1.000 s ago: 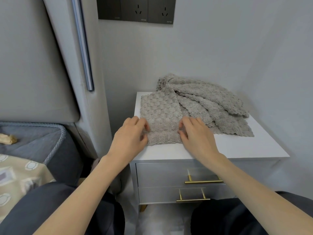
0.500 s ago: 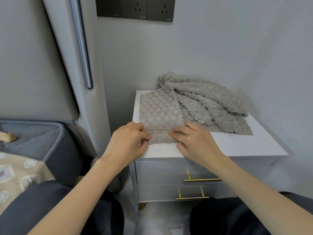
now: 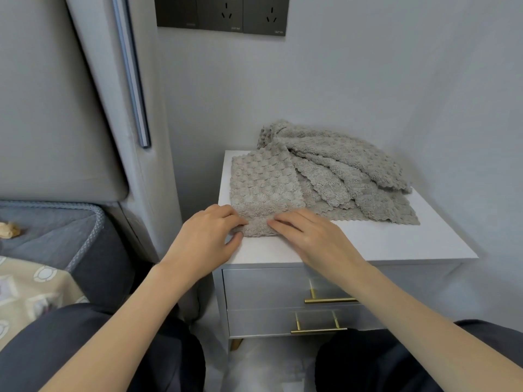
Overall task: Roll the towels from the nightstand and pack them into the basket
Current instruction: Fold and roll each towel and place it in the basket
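A grey knobbly towel [image 3: 263, 188] lies as a folded strip on the left half of the white nightstand [image 3: 396, 244], its near end turned up into a small roll. My left hand [image 3: 209, 239] pinches that rolled end at its left side, fingers on top and thumb underneath. My right hand [image 3: 314, 239] lies on the roll's right side with fairly straight fingers pointing left and pressing on it. A heap of more grey towels [image 3: 348, 176] sits behind and to the right. No basket is in view.
The nightstand stands in a corner, with walls behind and to the right and two drawers with brass handles [image 3: 328, 299] below. A padded headboard [image 3: 56, 123] and bed [image 3: 42, 250] lie to the left. Wall sockets [image 3: 223, 12] sit above. My knees are at the bottom.
Both hands have drawn closer together at the towel's near end. The right fingers have swung leftward over the edge, and the end has curled up into the start of a roll.
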`<state>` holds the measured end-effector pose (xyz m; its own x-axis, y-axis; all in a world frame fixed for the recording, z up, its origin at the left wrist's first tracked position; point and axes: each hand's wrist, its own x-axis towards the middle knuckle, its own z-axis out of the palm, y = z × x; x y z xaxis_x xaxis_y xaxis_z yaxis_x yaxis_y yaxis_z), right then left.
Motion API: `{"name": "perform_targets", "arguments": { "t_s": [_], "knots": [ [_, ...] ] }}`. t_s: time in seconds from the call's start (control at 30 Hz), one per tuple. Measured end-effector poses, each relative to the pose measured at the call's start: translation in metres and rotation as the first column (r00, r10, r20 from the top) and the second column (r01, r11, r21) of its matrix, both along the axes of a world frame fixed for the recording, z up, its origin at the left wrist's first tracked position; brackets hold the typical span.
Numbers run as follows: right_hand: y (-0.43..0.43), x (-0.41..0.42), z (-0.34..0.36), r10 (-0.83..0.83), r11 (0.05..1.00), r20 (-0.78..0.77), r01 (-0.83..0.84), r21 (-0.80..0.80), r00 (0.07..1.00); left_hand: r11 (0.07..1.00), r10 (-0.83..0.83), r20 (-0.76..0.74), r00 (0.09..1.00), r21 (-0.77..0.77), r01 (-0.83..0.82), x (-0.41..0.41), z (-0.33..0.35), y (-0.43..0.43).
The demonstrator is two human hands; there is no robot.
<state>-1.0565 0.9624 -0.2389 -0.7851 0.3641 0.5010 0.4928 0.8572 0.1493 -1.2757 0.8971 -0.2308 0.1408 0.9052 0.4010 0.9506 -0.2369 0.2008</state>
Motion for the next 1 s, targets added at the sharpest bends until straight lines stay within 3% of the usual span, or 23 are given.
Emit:
{"name": "perform_targets", "arguments": {
  "t_s": [0.17, 0.3, 0.5, 0.67, 0.87, 1.0],
  "knots": [
    [0.006, 0.004, 0.000, -0.091, 0.991, -0.047, 0.085, -0.105, 0.995, 0.997, 0.066, -0.041, 0.997, 0.050, -0.064, 0.001, 0.003, -0.001],
    [0.009, 0.008, 0.004, -0.191, 0.957, -0.117, 0.158, -0.241, 0.975, 0.986, 0.166, 0.035, 0.985, 0.008, -0.167, 0.003, 0.002, 0.003],
    [0.012, 0.007, 0.012, -0.320, 0.708, -0.318, 0.002, -0.706, 0.892, 0.962, 0.231, 0.332, 0.915, -0.220, -0.163, -0.002, 0.003, 0.008],
    [0.014, 0.008, 0.006, -0.395, 0.573, -0.319, -0.041, -0.818, 0.861, 0.935, 0.266, 0.415, 0.870, -0.331, -0.128, -0.002, 0.003, 0.006],
    [0.016, 0.002, 0.002, -0.504, 0.602, -0.290, 0.090, -0.793, 0.814, 0.939, 0.313, 0.185, 0.931, -0.210, -0.274, 0.001, 0.000, 0.005],
    [0.013, 0.000, 0.002, -0.469, 0.780, -0.312, 0.223, -0.584, 0.826, 0.963, 0.265, 0.133, 0.955, 0.022, -0.270, 0.006, 0.000, 0.003]
  ]
}}
